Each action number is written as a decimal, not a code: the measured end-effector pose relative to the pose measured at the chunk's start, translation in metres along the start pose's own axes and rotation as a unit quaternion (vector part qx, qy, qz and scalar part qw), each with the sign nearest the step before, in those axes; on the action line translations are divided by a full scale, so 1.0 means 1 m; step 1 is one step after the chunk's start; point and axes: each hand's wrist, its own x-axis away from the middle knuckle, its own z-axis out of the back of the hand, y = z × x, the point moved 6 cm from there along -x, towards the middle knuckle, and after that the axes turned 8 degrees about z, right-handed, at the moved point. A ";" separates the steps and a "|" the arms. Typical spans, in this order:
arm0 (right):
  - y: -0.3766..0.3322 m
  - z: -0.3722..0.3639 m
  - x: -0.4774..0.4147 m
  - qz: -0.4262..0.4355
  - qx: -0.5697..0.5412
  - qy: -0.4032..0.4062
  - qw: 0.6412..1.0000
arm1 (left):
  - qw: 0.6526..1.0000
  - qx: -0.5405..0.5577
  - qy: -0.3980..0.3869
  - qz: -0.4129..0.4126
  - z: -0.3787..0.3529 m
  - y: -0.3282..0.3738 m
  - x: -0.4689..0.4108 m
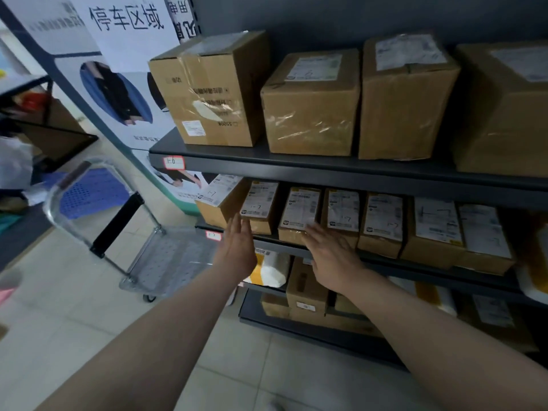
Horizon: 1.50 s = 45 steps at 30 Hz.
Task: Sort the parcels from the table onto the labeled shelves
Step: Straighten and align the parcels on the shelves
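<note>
Several small cardboard parcels marked 1-7 stand in a row on the shelf (385, 264) tagged 1-7 (213, 235). My left hand (238, 247) is flat with straight fingers against the side of one small parcel (261, 207) near the row's left end. My right hand (332, 259) lies open with its fingertips on the front of the neighbouring parcel (299, 213). Neither hand grips anything. Above, the shelf tagged 1-6 (173, 163) carries large brown boxes (311, 105).
A metal platform trolley (166, 262) with a black-gripped handle stands on the tiled floor left of the shelving. Lower shelves hold more boxes and a white-and-yellow mailer bag (269, 269). A printed banner (118, 84) leans at the shelving's left end.
</note>
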 end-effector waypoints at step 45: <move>0.073 -0.259 0.032 -0.210 -0.069 -0.120 0.968 | 0.963 -0.068 -0.211 -0.154 -0.282 0.027 -0.020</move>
